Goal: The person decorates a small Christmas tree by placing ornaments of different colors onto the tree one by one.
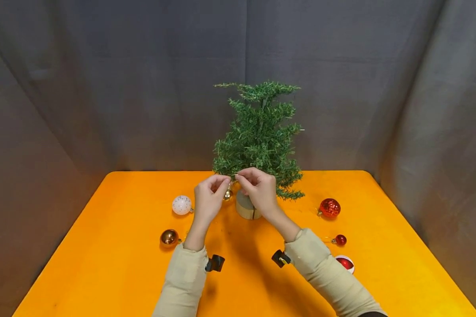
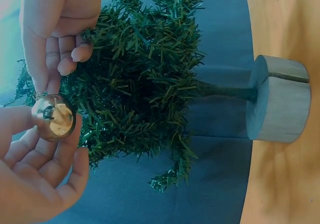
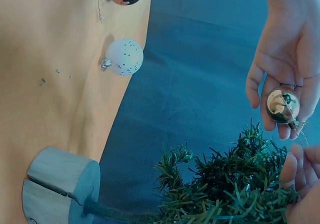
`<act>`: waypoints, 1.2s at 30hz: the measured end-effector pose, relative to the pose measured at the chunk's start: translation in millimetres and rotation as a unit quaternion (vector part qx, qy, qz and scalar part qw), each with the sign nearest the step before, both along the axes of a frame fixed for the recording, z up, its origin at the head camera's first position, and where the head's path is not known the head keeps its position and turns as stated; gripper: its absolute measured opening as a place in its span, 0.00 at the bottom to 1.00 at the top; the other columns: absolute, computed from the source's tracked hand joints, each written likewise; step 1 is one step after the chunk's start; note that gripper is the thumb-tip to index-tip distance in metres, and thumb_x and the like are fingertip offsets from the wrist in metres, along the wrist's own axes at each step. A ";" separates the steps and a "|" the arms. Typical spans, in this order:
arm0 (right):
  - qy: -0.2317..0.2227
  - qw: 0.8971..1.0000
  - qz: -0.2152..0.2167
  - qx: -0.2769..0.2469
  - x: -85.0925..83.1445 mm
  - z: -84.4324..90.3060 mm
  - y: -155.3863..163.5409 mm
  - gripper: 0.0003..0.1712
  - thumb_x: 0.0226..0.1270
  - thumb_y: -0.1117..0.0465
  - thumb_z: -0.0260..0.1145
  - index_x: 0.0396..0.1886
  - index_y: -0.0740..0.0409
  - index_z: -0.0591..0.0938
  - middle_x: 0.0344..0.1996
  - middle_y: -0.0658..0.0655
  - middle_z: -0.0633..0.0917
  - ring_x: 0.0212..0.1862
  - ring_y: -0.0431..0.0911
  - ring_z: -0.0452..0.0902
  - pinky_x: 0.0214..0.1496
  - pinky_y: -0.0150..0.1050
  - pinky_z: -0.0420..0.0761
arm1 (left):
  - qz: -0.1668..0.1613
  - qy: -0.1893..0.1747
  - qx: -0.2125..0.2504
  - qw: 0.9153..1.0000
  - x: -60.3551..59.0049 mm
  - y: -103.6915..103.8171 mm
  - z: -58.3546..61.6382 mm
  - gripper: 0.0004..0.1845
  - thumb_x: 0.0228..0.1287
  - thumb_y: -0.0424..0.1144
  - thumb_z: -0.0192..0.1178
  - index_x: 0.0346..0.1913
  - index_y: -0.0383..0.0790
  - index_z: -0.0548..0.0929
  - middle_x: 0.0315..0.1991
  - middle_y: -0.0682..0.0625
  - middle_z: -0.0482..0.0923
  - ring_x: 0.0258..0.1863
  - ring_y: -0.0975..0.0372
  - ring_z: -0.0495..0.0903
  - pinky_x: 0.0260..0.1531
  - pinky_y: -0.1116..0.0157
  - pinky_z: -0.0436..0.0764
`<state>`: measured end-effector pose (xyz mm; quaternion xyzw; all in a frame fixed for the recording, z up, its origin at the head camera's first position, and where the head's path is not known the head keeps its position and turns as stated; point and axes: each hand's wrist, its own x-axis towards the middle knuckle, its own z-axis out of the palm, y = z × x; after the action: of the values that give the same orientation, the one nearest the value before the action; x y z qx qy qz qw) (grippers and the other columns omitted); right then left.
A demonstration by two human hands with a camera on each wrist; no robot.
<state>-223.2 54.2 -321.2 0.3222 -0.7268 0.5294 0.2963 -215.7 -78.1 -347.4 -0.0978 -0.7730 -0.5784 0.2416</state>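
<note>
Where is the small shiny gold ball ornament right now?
In the head view the small shiny gold ball ornament hangs between both hands, held by the left hand, just left of the small green artificial tree and its wooden base.

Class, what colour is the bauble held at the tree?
Shiny gold bauble, clearest in the left wrist view.

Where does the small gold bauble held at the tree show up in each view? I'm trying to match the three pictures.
Head: the gold bauble hangs centre frame, between the left hand and right hand.
Left wrist: far left, the bauble against the fingers.
Right wrist: right edge, the bauble below the left palm.
Shared landmark: the tree's wooden base.
</note>
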 end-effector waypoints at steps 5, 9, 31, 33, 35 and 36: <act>0.019 1.000 -0.015 -0.007 -18.1 -16.0 0.2 0.05 0.56 0.73 0.62 0.30 0.74 0.81 0.16 0.61 0.80 0.13 0.50 0.72 0.17 0.34 0.74 | 0.007 0.014 0.010 1.000 -5.9 2.4 -1.0 0.09 0.61 0.35 0.56 0.35 0.30 0.83 0.25 0.44 0.80 0.19 0.62 0.71 0.18 0.72 0.68; 0.012 1.000 -0.029 -0.004 -23.9 -22.1 0.2 0.06 0.58 0.71 0.61 0.32 0.71 0.82 0.19 0.62 0.81 0.14 0.48 0.73 0.18 0.31 0.74 | 0.011 0.026 0.025 0.999 -10.1 4.9 -2.0 0.09 0.61 0.34 0.56 0.34 0.30 0.83 0.25 0.43 0.80 0.16 0.65 0.68 0.16 0.73 0.66; -0.010 0.996 -0.087 0.006 -25.2 -20.7 -5.7 0.08 0.62 0.71 0.57 0.35 0.74 0.80 0.21 0.62 0.82 0.11 0.49 0.73 0.14 0.28 0.72 | 0.037 0.047 0.051 0.997 -28.0 12.7 1.4 0.09 0.59 0.36 0.58 0.34 0.34 0.84 0.22 0.46 0.78 0.19 0.61 0.72 0.17 0.71 0.68; -0.012 0.996 -0.090 0.008 -25.0 -20.7 -5.7 0.09 0.63 0.70 0.56 0.35 0.74 0.80 0.22 0.62 0.82 0.11 0.49 0.73 0.14 0.28 0.73 | 0.034 0.049 0.052 0.997 -29.6 13.0 1.9 0.09 0.59 0.36 0.58 0.34 0.33 0.84 0.22 0.46 0.78 0.18 0.62 0.71 0.17 0.71 0.68; -0.016 0.995 -0.094 0.012 -24.5 -20.6 -5.7 0.09 0.63 0.70 0.56 0.36 0.74 0.80 0.22 0.62 0.82 0.10 0.48 0.72 0.14 0.29 0.72 | 0.031 0.050 0.051 0.997 -31.4 13.2 2.0 0.09 0.60 0.35 0.58 0.33 0.32 0.84 0.21 0.45 0.77 0.17 0.62 0.70 0.17 0.71 0.67; -0.019 0.995 -0.094 0.014 -24.2 -20.8 -5.6 0.09 0.63 0.70 0.56 0.36 0.74 0.80 0.22 0.63 0.82 0.10 0.49 0.72 0.14 0.28 0.72 | 0.029 0.050 0.051 0.997 -32.2 13.2 2.0 0.08 0.60 0.35 0.58 0.33 0.32 0.84 0.20 0.45 0.77 0.17 0.62 0.69 0.17 0.71 0.67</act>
<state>-247.4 48.7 -342.0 0.2470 -0.7667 0.4948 0.3262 -247.9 -64.9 -345.4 -0.0916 -0.7322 -0.6040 0.3010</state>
